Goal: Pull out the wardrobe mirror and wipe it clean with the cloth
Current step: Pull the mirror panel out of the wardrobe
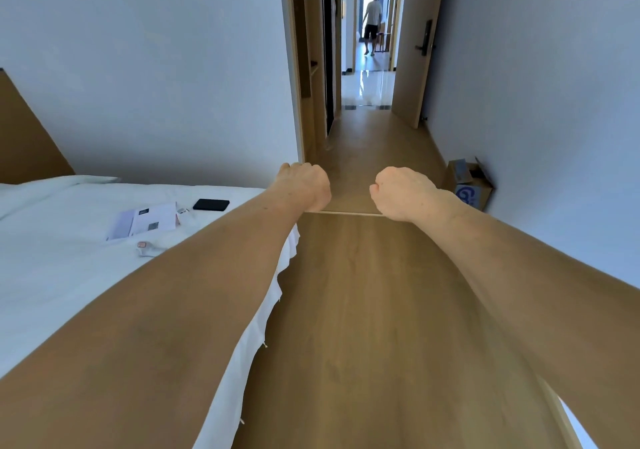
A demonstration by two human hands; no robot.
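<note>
The person stretches both bare arms straight ahead. The left hand (306,185) and right hand (401,192) are each curled into a fist with the knuckles up (fingertips tucked out of sight), and nothing shows in either grasp. Under the arms lies a wood-coloured panel (363,292), its far edge just below both hands. Whether this is the mirror cannot be told. An open wardrobe (306,50) stands on the left of the corridor ahead. The bed (52,275) on the left carries papers (145,221) and a black phone (211,204). A cardboard box (471,185) sits against the right wall.
</note>
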